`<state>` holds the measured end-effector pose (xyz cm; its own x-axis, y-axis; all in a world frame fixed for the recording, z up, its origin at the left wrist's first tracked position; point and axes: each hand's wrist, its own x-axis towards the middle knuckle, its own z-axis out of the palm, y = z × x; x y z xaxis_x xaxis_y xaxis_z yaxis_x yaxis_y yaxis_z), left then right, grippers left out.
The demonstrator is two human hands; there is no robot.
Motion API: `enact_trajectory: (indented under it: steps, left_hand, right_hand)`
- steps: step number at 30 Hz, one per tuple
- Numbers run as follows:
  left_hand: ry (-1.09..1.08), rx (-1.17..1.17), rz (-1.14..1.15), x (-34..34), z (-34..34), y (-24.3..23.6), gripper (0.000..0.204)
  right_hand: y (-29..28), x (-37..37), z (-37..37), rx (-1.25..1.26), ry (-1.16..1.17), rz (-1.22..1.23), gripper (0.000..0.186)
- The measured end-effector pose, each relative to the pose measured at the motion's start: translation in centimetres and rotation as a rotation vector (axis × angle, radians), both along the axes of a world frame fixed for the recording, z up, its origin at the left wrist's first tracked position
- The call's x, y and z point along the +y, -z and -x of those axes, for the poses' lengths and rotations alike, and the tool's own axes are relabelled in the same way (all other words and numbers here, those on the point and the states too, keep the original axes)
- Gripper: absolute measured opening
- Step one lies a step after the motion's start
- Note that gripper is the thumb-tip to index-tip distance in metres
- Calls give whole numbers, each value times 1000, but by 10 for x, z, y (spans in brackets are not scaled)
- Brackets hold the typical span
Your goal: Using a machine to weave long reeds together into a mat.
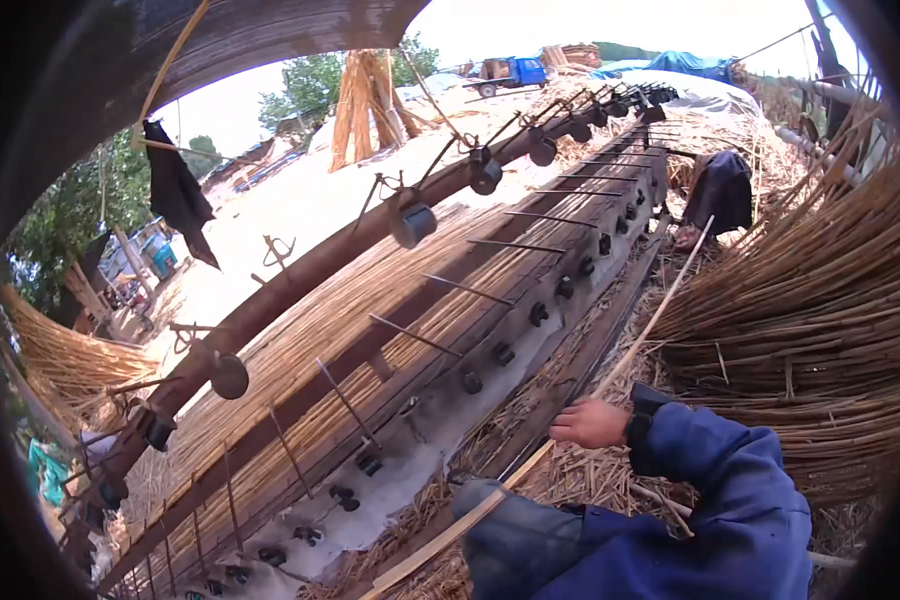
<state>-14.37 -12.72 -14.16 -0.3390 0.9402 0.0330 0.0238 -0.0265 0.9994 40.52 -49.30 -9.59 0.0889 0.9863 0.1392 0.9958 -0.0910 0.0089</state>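
My right hand (588, 424), in a blue sleeve with a black band at the wrist, is closed around a long pale reed stalk (653, 318). The stalk slants from the far right, through the hand, down past my grey-clad knee (515, 540) to the lower edge. My left hand is not in view. To the left stands a long loom-like frame with a rusty metal beam (345, 245), hung with several dark round weights (411, 220). Thin metal rods (417, 335) stick out over a mat of laid reeds (315, 310).
A large bundle of reeds (800, 330) lies close on my right. Dark knobs (538, 314) line the frame's pale near side. Loose straw (610, 475) covers the ground. Farther off are a dark cloth-covered object (720, 190), upright reed bundles (360, 110) and a blue truck (515, 72).
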Motion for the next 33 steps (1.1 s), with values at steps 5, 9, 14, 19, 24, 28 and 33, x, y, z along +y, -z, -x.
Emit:
enact_trajectory:
  steps: [5, 9, 14, 19, 24, 28, 33]
  left_hand:
    - [-57, -134, -46, -6, -9, -23, 32]
    - [40, -303, -98, -7, -34, -34, 32]
    - [462, -609, -92, -47, -142, -71, 33]
    - [911, -702, 146, -131, -286, -104, 35]
    - [959, -635, 200, -141, -292, -125, 38]
    - [775, 37, -343, -114, -235, -121, 39]
    - [167, -709, -162, -63, -131, -133, 21]
  right_hand:
    - [-37, -86, -79, -252, 247, -71, 16]
    - [-88, -103, -143, -497, 649, -247, 14]
    - [-109, -1, -147, -505, 549, -598, 16]
    - [-95, 73, -75, -374, 291, -544, 20]
    - [-104, 73, -75, -322, 183, -613, 22]
    - [-105, 65, -96, -308, 163, -560, 21]
    - [-91, 69, -100, -210, 235, -585, 19]
